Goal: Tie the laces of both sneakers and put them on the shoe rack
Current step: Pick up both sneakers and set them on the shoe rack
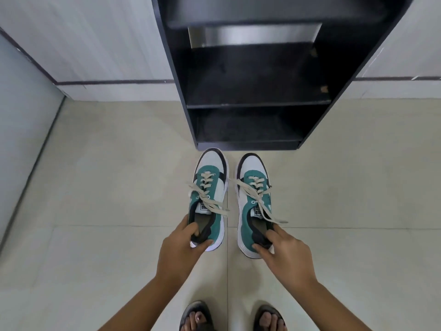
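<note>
Teal-and-white canvas marks both sneakers, which stand side by side on the pale floor tiles (119, 187), toes pointing away from the person and straight at the black shoe rack (250, 101) just beyond them. The left sneaker (210, 187) and the right sneaker (253, 192) each run lengthwise toward the rack's lowest shelf (245, 130), so their long axes line up with the reach forward. Cream laces (260, 199) trail loose across both tongues, not knotted. The left hand (181, 249) pinches the left heel collar, thumb outside and fingertips tucked into the opening; the right hand (284, 252) grips the right heel the same way. Each hand sits directly behind its own shoe, equally near. Tying looks like the step still owed before shelving. Sandalled feet (231, 316) stand nearest the camera.
</note>
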`<state>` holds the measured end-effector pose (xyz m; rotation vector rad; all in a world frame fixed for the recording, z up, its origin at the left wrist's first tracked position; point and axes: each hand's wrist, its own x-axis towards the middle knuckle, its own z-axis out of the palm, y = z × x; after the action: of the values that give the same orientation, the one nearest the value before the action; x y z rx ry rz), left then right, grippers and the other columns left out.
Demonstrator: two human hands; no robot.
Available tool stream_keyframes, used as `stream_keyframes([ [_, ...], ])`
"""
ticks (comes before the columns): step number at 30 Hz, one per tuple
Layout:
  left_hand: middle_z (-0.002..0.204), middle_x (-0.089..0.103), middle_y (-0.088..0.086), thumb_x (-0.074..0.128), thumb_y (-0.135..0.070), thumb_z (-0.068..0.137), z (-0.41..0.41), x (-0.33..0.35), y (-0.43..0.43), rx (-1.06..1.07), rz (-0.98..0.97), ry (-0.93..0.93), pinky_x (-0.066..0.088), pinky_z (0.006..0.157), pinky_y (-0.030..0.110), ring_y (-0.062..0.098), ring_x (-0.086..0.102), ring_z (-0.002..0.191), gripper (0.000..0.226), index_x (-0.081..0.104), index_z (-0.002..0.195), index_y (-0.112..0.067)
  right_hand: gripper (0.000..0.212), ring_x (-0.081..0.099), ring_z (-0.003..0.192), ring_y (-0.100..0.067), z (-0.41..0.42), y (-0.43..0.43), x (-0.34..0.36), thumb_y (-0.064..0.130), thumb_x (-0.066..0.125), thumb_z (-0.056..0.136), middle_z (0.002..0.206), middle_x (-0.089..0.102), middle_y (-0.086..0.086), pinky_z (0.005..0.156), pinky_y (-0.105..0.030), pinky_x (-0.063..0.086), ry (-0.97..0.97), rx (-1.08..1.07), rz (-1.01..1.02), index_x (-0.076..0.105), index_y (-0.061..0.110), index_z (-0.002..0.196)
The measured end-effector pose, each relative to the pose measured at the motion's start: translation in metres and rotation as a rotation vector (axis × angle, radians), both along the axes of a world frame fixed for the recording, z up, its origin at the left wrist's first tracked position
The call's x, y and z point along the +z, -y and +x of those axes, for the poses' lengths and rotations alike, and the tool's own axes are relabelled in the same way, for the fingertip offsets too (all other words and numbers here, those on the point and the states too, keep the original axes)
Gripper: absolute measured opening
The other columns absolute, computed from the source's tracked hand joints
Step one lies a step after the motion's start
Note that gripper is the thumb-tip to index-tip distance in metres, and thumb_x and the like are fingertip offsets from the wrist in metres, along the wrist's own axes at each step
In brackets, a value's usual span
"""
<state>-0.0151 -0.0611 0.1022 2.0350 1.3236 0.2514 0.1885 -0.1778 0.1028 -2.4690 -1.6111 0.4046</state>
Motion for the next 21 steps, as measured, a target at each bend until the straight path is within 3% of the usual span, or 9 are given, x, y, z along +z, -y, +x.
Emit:
stream_keyframes([
  [3, 0.090, 0.059, -0.010, 0.078, -0.026, 0.072, -0.002, 0.070, -0.006, -0.021, 0.025, -0.027, 0.051, 0.053, 0.029, 0.015, 0.055, 0.063, 0.033, 0.045, 0.066, -0.021, 0.031, 0.056, 0.042, -0.016, 0.004, -0.005, 0.076, 0.033, 0.086, 0.056, 0.070, 0.064, 0.006, 0.035, -0.018, 0.021, 0.022, 0.031, -0.008, 0.059, 0.018, 0.062],
  [6, 0.094, 0.059, -0.012, 0.077, -0.027, 0.072, 0.000, 0.145, -0.012, -0.015, 0.041, -0.035, 0.050, 0.051, 0.025, 0.014, 0.056, 0.062, 0.036, 0.042, 0.065, -0.023, 0.032, 0.054, 0.041, -0.015, 0.004, -0.009, 0.151, 0.032, 0.085, 0.057, 0.073, 0.064, 0.006, 0.039, -0.013, 0.012, 0.022, 0.028, 0.010, 0.057, 0.018, 0.062],
  [9, 0.094, 0.058, -0.013, 0.078, -0.026, 0.071, 0.006, 0.219, -0.020, -0.025, 0.077, -0.022, 0.044, 0.048, 0.017, 0.013, 0.054, 0.060, 0.040, 0.038, 0.065, -0.026, 0.032, 0.054, 0.043, -0.014, 0.004, -0.018, 0.225, 0.032, 0.085, 0.059, 0.073, 0.063, 0.006, 0.037, -0.017, 0.022, 0.003, 0.015, 0.035, 0.056, 0.019, 0.063],
  [14, 0.085, 0.054, -0.011, 0.079, -0.023, 0.069, 0.033, 0.319, -0.061, -0.038, 0.163, 0.022, 0.036, 0.045, 0.016, 0.014, 0.046, 0.055, 0.046, 0.033, 0.066, -0.024, 0.024, 0.055, 0.049, -0.013, 0.024, -0.059, 0.314, 0.034, 0.079, 0.067, 0.077, 0.063, 0.007, 0.038, -0.019, 0.032, 0.014, -0.028, 0.086, 0.059, 0.021, 0.073],
  [21, 0.079, 0.055, -0.006, 0.076, -0.025, 0.071, 0.101, 0.353, -0.148, 0.069, 0.057, 0.099, 0.042, 0.054, 0.022, 0.018, 0.055, 0.066, 0.030, 0.047, 0.072, -0.016, 0.023, 0.065, 0.069, -0.028, 0.074, -0.169, 0.352, 0.031, 0.070, 0.077, 0.088, 0.066, -0.004, 0.052, -0.033, 0.049, -0.014, -0.073, 0.102, 0.063, 0.016, 0.092],
])
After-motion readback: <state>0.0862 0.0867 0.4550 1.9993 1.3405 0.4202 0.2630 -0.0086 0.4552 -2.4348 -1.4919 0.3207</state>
